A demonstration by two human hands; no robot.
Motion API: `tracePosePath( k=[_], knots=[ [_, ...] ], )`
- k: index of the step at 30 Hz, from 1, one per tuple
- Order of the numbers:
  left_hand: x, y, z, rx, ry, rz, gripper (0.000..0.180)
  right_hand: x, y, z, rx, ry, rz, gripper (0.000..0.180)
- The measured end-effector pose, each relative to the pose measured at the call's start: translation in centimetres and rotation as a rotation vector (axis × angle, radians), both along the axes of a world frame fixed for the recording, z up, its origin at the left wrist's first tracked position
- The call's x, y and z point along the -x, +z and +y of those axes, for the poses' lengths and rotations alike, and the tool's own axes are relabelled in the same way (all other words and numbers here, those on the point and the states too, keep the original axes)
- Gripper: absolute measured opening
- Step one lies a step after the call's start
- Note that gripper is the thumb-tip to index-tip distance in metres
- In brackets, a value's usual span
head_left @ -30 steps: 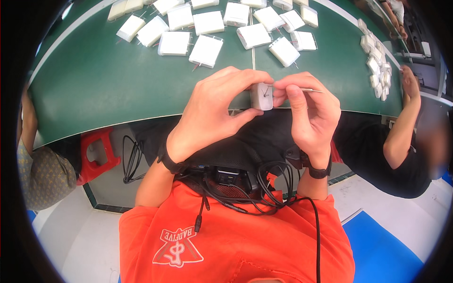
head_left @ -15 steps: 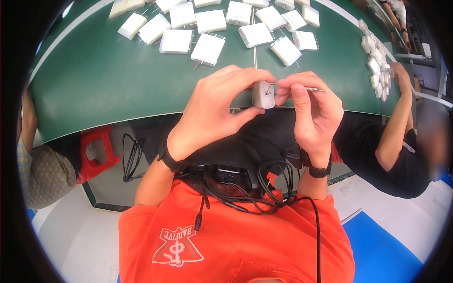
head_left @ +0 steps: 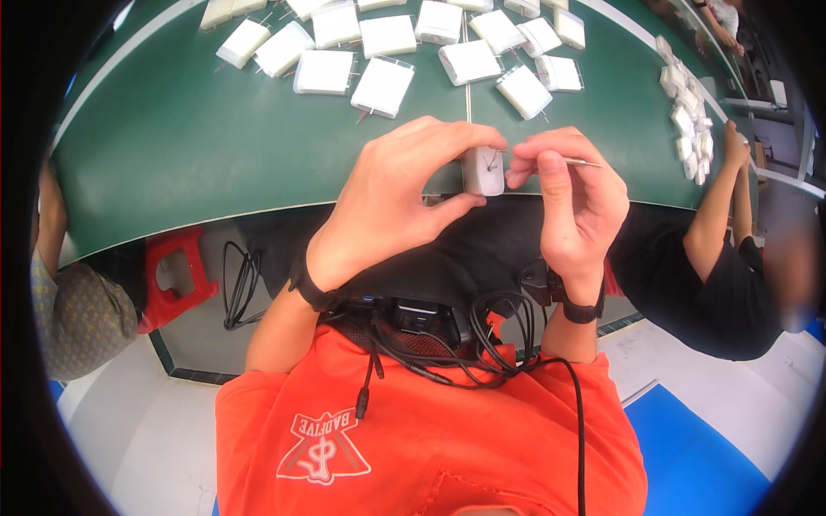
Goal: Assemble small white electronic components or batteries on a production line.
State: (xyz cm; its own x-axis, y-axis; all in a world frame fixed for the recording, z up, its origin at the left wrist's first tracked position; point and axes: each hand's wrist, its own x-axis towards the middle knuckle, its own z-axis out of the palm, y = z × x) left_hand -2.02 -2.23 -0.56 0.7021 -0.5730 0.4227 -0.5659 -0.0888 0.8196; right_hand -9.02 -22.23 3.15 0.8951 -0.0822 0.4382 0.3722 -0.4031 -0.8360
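A small white plastic case [head_left: 484,175] is held at the table's near edge, its open-looking end turned right with thin dark wires at it. My left hand [head_left: 397,185] is closed around it, fingers over the top and thumb underneath. Just to the right, my right hand [head_left: 575,185] pinches a slim metal tool [head_left: 583,162], whose back end sticks out to the right. The tool's working tip is close to the wired end of the case; whether they touch I cannot tell.
Several white cases with thin wires [head_left: 383,87] lie across the far side of the green table [head_left: 224,146]. More cases [head_left: 682,112] sit in a row at the right, near a co-worker's hands [head_left: 736,144]. Black cables [head_left: 482,370] hang at my waist; a red stool [head_left: 181,279] stands left.
My hands and the case keep nearly the same pose, with a very slight shift to the right. At the right, the co-worker's hands have drawn together, away from the row of cases.
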Motion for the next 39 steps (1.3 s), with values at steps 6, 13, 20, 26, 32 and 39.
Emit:
tracePosePath(
  k=[6,13,20,26,32,39],
  knots=[
    [-0.04,-0.07,0.01,0.004,-0.003,-0.006,0.058,0.08,-0.26,-0.15,-0.034,0.011,-0.01,0.012],
    [0.0,-0.11,0.03,-0.001,0.004,-0.007,0.058,-0.07,-0.51,-0.11,-0.022,0.018,0.003,0.011],
    [0.13,-0.15,-0.09,0.0,0.005,0.019,0.06,-0.28,-0.61,0.1,-0.01,0.01,0.006,0.009],
    [0.12,-0.23,-0.07,-0.007,0.001,0.001,0.062,-0.41,-0.84,0.07,0.023,0.004,-0.021,0.007],
    [0.15,-0.25,-0.04,-0.025,0.001,0.023,0.061,-0.24,-0.42,0.27,0.038,-0.01,0.011,0.007],
    [0.11,-0.25,0.01,-0.021,-0.004,0.06,0.059,-0.27,-0.2,0.34,0.047,-0.01,0.02,0.007]
  ],
)
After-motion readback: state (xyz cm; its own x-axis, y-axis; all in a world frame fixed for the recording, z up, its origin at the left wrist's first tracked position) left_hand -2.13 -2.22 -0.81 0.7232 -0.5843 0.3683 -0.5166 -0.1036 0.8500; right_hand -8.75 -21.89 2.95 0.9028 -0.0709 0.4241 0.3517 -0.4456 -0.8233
